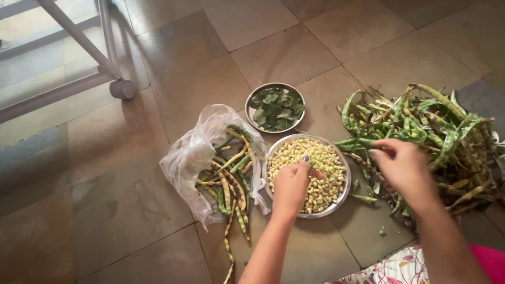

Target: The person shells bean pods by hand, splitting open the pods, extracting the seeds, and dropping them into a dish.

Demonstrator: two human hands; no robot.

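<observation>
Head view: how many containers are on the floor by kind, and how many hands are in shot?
Steel bowls: 2, the bowl of shelled beans and the small bowl of green leaves
Clear plastic bags: 1, the bag of bean pods
Hands: 2, the left hand and the right hand
Total: 5

At center, 2 shiny metal bowls: the larger bowl (pixel 342 197) holds matt pale beans (pixel 315 168), the smaller bowl (pixel 258 93) dull green leaves (pixel 277 108). Left of them, a thin crinkled clear plastic bag (pixel 194 152). The stone floor tiles (pixel 131 210) look smooth with a faint sheen. Lower right, printed cloth (pixel 394 268).
</observation>
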